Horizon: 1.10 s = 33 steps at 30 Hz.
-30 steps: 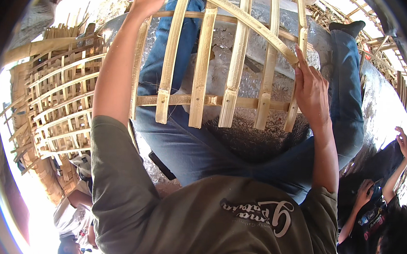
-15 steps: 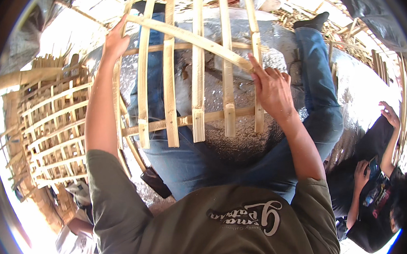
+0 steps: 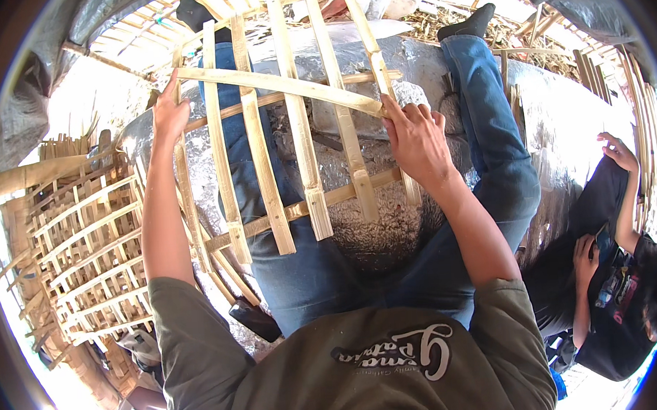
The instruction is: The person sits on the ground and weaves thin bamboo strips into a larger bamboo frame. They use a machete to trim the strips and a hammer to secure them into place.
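Observation:
A pale bamboo strip runs slantwise across the top of a bamboo lattice, whose upright slats are joined by crosspieces. My left hand grips the strip's left end beside the lattice's leftmost slat, with the fingertips partly hidden. At the strip's other end my right hand is closed on it, the index finger laid along it and the other fingers curled. The lattice rests over my legs in blue jeans, its lower slat ends toward my lap.
Finished-looking bamboo grids are piled at the left. A dark blade-like tool lies by my left thigh. Another person in dark clothes sits at the right, holding a phone-like object. Bamboo scraps lie beyond my feet.
The lattice has turned slightly, its near end swinging right of its far end. The strip's left end has come down and left; both hands have moved left with it.

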### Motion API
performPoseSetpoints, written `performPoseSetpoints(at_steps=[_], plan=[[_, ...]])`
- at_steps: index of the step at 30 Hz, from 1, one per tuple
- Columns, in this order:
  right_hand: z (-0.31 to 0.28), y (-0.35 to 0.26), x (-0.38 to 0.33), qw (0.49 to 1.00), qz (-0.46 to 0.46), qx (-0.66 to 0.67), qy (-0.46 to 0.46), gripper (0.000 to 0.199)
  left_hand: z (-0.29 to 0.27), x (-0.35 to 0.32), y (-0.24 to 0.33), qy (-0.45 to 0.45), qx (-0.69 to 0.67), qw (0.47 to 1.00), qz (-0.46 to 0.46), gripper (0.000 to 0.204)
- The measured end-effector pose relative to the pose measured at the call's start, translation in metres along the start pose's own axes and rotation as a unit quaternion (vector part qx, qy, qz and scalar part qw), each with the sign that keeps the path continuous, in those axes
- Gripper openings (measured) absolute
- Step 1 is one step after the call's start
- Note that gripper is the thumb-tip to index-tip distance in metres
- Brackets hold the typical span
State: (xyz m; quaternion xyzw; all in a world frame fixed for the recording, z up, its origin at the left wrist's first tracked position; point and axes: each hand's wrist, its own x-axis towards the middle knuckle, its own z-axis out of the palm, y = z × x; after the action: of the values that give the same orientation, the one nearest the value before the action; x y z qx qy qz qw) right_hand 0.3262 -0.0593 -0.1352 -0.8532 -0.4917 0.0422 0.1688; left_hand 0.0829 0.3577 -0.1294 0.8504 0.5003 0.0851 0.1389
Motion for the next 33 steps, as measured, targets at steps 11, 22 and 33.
performPoseSetpoints(at_steps=[11, 22, 33], plan=[[0.010, 0.005, -0.006, 0.996, -0.027, -0.067, 0.042, 0.054, 0.012, -0.005, -0.009, -0.001, 0.008, 1.000, 0.021, 0.080], [0.012, 0.006, -0.005, 0.999, -0.030, -0.027, 0.007, 0.055, 0.005, -0.007, 0.001, -0.033, 0.149, 0.988, -0.031, 0.077], [0.012, 0.018, -0.004, 0.999, -0.044, -0.018, 0.023, 0.055, 0.068, -0.141, 0.234, -0.078, 0.078, 0.949, 0.296, 0.063]])
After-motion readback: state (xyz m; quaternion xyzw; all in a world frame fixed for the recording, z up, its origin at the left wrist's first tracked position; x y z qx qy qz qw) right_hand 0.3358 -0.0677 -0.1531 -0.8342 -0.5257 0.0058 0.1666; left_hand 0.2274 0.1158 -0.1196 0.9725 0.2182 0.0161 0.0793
